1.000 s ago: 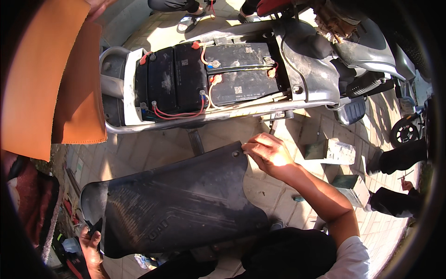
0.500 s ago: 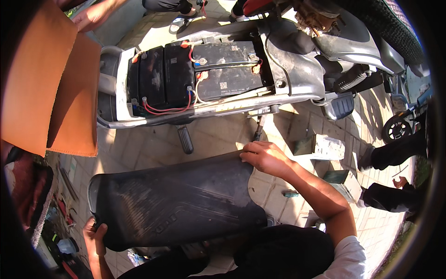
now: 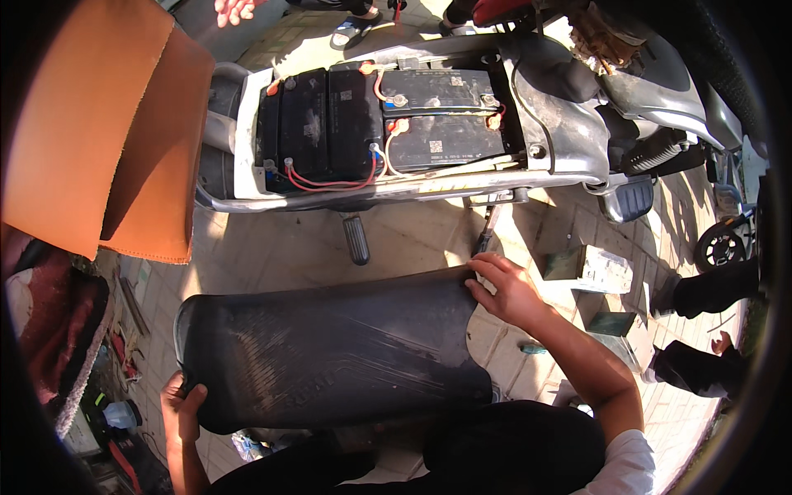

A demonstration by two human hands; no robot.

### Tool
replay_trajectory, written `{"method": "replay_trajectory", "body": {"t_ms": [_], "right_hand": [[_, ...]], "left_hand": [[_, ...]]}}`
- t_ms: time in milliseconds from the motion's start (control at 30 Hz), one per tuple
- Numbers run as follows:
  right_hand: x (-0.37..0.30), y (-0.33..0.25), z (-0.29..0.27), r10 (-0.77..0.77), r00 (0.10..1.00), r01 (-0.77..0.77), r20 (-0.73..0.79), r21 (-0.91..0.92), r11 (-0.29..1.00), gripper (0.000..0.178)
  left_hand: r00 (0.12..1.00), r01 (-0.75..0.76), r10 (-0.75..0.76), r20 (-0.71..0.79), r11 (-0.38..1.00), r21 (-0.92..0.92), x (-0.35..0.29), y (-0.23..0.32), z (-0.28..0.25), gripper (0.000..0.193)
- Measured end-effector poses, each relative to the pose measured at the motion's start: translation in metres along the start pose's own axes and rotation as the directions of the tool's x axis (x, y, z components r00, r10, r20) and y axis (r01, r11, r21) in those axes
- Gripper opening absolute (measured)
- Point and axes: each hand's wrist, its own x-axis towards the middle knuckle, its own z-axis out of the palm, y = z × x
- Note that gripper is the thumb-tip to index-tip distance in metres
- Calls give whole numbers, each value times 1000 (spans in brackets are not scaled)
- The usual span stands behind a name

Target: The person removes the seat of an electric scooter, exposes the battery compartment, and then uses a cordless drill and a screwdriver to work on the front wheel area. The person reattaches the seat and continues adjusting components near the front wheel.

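Across my lap lies a long black scooter seat (image 3: 330,355), scuffed and scratched on its upper side. My left hand (image 3: 183,404) grips its near left corner, thumb on top and fingers curled round the edge. At the far right corner my right hand (image 3: 507,289) holds the rim, the fingertips bent over it. Beyond the seat stands the silver-grey scooter body (image 3: 569,132), its battery bay uncovered. Several black batteries (image 3: 437,140) sit inside, joined by red and white wires (image 3: 334,186) with orange terminal caps. The seat's underside is hidden.
Brown leather-like sheets (image 3: 153,157) hang at the left. Another person's hand (image 3: 235,10) shows at the top. A footrest (image 3: 355,239) juts from the scooter. Boxy blocks (image 3: 606,268) stand on the paving at the right, near another person's dark-clothed legs (image 3: 716,290). Dark red cloth (image 3: 58,322) lies left.
My view has swung slightly left, so most things appear farther right. The other person's hand has come away from the brown sheet. Both my hands keep their hold on the seat.
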Motion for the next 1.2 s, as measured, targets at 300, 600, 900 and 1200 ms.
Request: {"method": "replay_trajectory", "body": {"t_ms": [300,600,900,1200], "right_hand": [[-67,-44,-79,547,558,-826,624,482,292,34],[-118,-70,-165,730,683,-394,-25,830,396,45],[-120,-60,-170,779,599,-307,-183,847,435,33],[-88,-62,-154,753,613,-227,-237,861,455,29]], "left_hand": [[1000,-8,8,4,992,-129,1,12,9,21],[914,-112,180,362,973,-202,67,52,81,20],[819,-305,359,447,933,-191,92,122,109,17],[842,-354,434,322,893,-277,90,107,84,24]]}}
